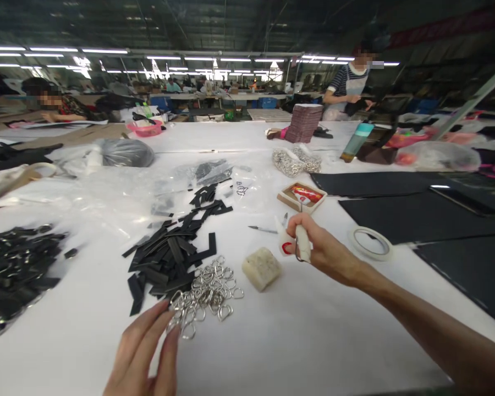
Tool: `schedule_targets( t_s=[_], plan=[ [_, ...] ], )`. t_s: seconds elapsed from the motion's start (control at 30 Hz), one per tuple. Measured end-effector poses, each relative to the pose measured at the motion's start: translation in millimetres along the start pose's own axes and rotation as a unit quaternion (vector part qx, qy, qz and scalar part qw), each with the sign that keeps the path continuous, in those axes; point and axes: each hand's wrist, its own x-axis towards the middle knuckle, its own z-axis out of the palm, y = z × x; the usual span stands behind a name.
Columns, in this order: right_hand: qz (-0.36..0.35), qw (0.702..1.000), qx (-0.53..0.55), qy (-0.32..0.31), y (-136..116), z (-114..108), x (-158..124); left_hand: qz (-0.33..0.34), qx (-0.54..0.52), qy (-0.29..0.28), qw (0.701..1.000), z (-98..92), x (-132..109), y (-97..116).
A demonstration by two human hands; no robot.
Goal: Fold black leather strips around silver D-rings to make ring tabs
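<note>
My left hand [142, 352] is at the near left edge of a pile of silver D-rings [208, 291], fingers apart and fingertips touching the outermost rings. My right hand [313, 242] is closed around a tool with a white-wrapped handle [302, 243]; thin metal shows above and below the grip, but its exact kind is unclear. Partly behind that hand lies a white bottle with a red ring [283, 236]. Between the hands sits a worn, pale block [262, 268]. Short black strips [169, 250] are heaped beyond the D-rings.
Black strips with rings [16, 269] are piled at left. A pen [263, 229], a small box [302, 197], a tape roll [370, 243] and bagged rings [297, 160] lie farther off. Black sheets [391, 217] and a phone [464, 201] are at right. Two people are across the tables.
</note>
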Motion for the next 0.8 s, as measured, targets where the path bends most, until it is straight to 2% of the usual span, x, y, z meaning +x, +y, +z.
schedule_targets(
  t_s=[0.03, 0.1, 0.2, 0.3, 0.43, 0.63, 0.8],
  plan=[
    [-0.001, 1.000, 0.012, -0.007, -2.3, 5.8, -5.1, -0.030, -0.031, -0.052, 0.998, 2.6, 4.9, 12.5],
    [-0.003, 1.000, 0.023, -0.020, -6.1, 15.9, -13.9, -0.087, -0.114, -0.090, 0.985, 10.6, 17.4, 32.9],
    [0.003, 0.999, 0.026, -0.045, -10.3, 26.3, -25.2, -0.121, -0.231, -0.197, 0.945, 29.5, 37.9, 52.6],
    [0.000, 0.998, 0.016, -0.064, -12.6, 31.4, -34.1, -0.133, -0.329, -0.261, 0.898, 50.0, 53.1, 64.7],
    [-0.016, 0.996, 0.003, -0.089, -12.0, 32.9, -40.4, -0.135, -0.374, -0.340, 0.853, 68.1, 59.8, 75.0],
    [-0.007, 0.994, 0.039, -0.106, -9.1, 34.0, -43.4, -0.168, -0.397, -0.359, 0.827, 77.9, 55.7, 81.4],
    [0.031, 0.991, 0.127, -0.038, -5.1, 39.3, -44.8, -0.177, -0.428, -0.323, 0.825, 82.6, 50.4, 84.4]
  ],
)
